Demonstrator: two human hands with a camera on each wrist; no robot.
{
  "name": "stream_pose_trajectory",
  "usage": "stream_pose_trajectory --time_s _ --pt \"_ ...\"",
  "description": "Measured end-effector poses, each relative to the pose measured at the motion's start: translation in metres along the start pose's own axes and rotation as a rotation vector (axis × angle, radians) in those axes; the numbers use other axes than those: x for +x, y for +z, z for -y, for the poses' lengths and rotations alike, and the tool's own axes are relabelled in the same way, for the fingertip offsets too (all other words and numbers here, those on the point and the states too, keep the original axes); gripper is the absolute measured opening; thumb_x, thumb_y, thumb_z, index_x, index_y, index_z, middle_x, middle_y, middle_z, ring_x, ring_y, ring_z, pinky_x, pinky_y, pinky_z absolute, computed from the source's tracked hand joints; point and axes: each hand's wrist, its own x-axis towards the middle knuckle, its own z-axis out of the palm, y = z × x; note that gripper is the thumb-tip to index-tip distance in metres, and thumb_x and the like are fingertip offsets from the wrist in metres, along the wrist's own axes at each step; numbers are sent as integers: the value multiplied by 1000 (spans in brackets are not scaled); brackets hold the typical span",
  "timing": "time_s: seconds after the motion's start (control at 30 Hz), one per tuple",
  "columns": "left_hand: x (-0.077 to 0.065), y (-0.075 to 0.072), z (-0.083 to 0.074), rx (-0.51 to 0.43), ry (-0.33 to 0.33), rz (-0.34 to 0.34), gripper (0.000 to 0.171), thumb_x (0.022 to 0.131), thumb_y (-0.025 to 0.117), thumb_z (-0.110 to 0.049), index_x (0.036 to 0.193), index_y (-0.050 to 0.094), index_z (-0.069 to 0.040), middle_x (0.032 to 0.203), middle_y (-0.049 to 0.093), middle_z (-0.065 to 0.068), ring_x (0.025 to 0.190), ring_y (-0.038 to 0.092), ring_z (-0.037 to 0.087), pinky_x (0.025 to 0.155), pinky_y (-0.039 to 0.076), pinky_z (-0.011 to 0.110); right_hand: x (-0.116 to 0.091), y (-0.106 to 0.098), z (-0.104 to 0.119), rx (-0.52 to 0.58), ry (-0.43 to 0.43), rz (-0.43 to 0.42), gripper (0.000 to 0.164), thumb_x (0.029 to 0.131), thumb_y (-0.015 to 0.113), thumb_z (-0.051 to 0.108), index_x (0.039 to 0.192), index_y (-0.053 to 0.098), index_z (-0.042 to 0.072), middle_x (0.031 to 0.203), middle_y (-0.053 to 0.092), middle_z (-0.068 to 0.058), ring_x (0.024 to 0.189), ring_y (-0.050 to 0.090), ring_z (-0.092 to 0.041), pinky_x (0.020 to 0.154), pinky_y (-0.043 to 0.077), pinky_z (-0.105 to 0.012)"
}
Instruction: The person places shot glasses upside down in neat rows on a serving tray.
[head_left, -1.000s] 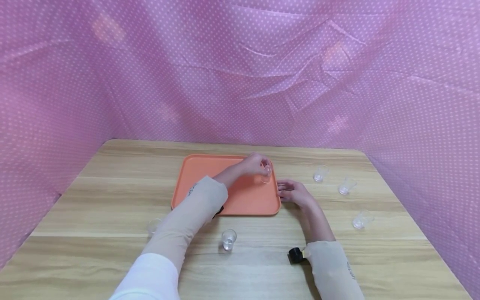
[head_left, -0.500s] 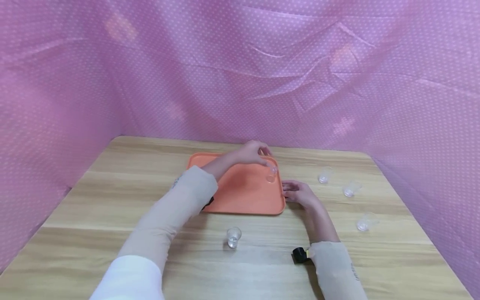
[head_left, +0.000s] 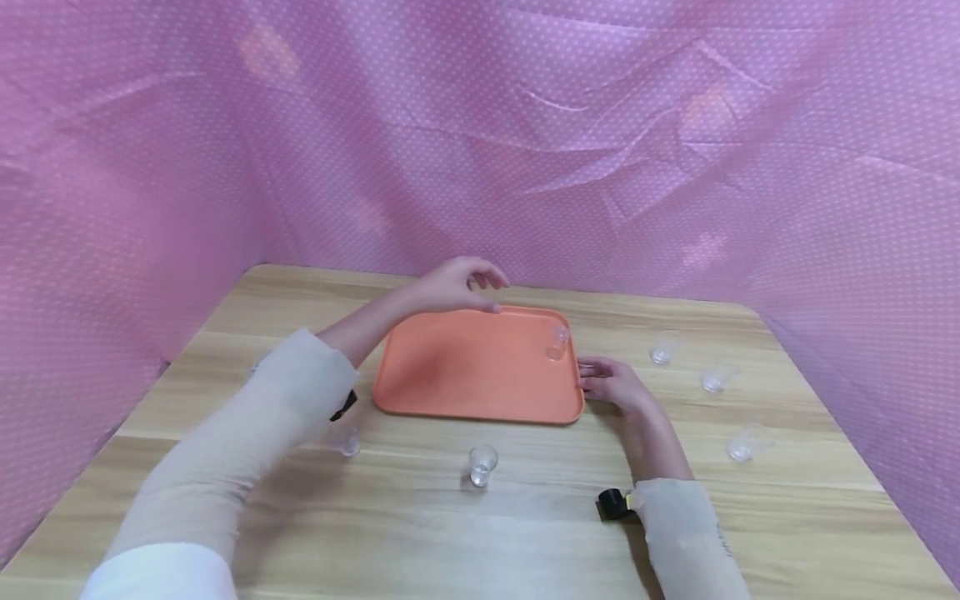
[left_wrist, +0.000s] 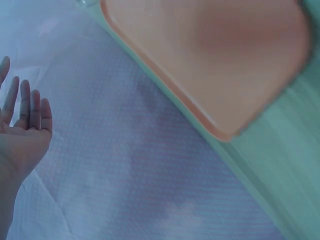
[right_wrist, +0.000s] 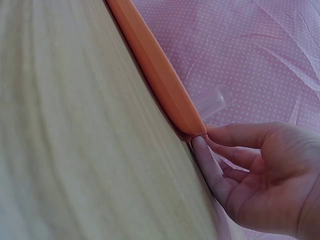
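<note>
My left hand (head_left: 453,285) is raised over the far-left part of the orange tray (head_left: 465,367), fingers loosely spread and holding nothing. In the left wrist view the same hand (left_wrist: 25,125) shows its palm and separated fingers. A clear small cup (head_left: 558,343) stands on the tray near its right edge. At that right edge, my right hand (head_left: 611,385) holds the tray by its rim. The right wrist view shows the thumb and forefinger of this hand (right_wrist: 270,175) meeting at the tray's edge, with a clear cup (right_wrist: 215,102) rising behind it.
On the wooden table (head_left: 420,533), one clear cup (head_left: 482,464) stands in front of the tray. Another cup (head_left: 349,442) is beside the left forearm. To the right stand three more, including a cup (head_left: 746,443) nearest me. A pink dotted curtain (head_left: 480,150) encloses the table.
My left hand has let go of the cup on the tray's right side and moved up and left. The right hand stays at the tray's edge. The head view has shifted slightly.
</note>
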Motion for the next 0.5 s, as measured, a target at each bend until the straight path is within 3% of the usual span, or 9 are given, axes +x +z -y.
stream_pose_trajectory --time_s 0.27,0.5 --pt "-50 -22 29 -45 -6 -79 40 76 75 -14 111 61 0 104 62 10 96 53 24 85 46 39 0 1 1 25 17 6 47 87 49 -10 131 35 -15 116 50 -30 88 60 -14 83 50 -32" --pt "-103 -38 47 -140 -102 -112 41 79 73 -15 114 59 0 108 60 9 99 52 26 87 45 37 0 2 2 15 25 -3 47 87 50 -9 131 35 -15 117 50 -29 89 60 -15 84 50 -32"
